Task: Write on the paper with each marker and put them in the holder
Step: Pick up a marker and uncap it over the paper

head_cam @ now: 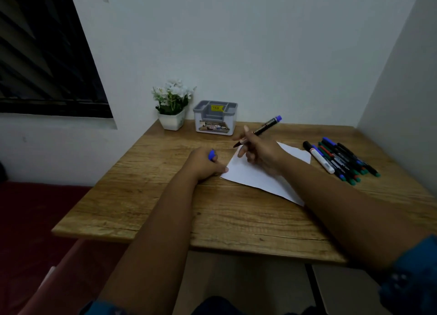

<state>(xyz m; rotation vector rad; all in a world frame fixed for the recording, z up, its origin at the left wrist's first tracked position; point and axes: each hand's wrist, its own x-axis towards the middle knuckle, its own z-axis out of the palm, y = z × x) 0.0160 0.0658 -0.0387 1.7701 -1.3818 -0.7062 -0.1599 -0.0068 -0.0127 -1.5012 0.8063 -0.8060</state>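
The right hand pinches the uncapped marker just above the paper, long axis tilted, tip at the paper's far corner. The left hand grips the blue cap, touching the paper's left edge.

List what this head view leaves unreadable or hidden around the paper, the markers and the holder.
- White paper sheet: the right hand and forearm cover its middle, so any writing is hidden.
- Blue marker cap: mostly buried in the left hand.
- Black marker with blue end: barrel print too small to read.
- Grey plastic holder: compartment floors hidden by its walls; label blurred.
- Loose marker pile: overlapping, count unclear.
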